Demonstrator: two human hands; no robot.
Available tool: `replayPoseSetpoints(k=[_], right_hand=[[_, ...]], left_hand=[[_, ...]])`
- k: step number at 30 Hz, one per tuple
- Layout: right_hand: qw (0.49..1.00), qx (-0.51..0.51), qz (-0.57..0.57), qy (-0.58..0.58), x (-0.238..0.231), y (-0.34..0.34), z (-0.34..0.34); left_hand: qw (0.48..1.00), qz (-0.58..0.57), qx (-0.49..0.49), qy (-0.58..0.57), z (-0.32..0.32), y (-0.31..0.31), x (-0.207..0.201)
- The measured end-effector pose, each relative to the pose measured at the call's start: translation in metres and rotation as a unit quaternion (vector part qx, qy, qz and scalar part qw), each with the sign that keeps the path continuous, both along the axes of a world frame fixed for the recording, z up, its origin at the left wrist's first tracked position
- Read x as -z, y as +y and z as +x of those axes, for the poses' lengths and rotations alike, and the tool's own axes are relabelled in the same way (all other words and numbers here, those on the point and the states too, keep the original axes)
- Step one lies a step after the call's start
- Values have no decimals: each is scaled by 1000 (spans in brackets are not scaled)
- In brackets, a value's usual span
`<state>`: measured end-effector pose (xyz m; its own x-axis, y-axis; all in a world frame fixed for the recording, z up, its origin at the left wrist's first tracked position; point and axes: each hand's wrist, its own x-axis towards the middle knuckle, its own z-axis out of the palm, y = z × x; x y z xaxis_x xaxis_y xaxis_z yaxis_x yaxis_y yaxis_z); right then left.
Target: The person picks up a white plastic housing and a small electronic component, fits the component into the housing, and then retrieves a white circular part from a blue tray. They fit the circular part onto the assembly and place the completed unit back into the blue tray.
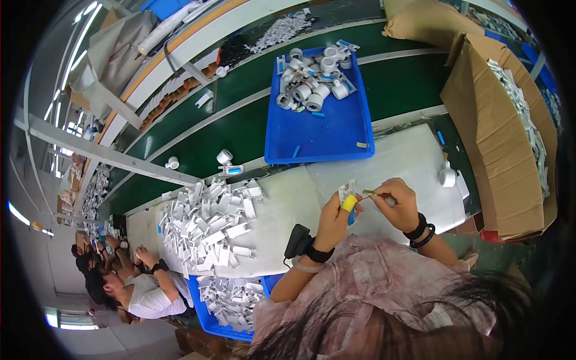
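My left hand (pixel 332 223) is closed on a small white plastic part (pixel 346 189), held up over the pale work surface. A yellow patch (pixel 349 202), perhaps tape around the thumb, sits against that part, and a bit of blue shows just below. Close on its right, my right hand (pixel 398 203) pinches a small thin brass-coloured piece (pixel 369 192) whose tip points at the white part. Whether the two touch I cannot tell. Dark bands circle both wrists, and a black box-shaped device (pixel 297 241) is strapped at the left one.
A blue tray (pixel 320 157) holds white round housings. White plastic pieces (pixel 207 225) lie heaped at left, above a blue bin (pixel 210 324) of similar pieces. A tall cardboard box (pixel 495 138) stands at right near a white round part (pixel 447 176). Another person (pixel 156 294) works at far left.
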<state>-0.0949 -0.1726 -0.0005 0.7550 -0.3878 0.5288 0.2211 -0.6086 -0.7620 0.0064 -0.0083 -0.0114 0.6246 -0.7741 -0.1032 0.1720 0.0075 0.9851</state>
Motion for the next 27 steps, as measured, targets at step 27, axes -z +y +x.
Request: replayPoseSetpoints(k=[27], right_hand=[[995,-41,-19,-93,-3,21,-4]], left_hand=[[999,-38,-2,-35,-23,4,-33]])
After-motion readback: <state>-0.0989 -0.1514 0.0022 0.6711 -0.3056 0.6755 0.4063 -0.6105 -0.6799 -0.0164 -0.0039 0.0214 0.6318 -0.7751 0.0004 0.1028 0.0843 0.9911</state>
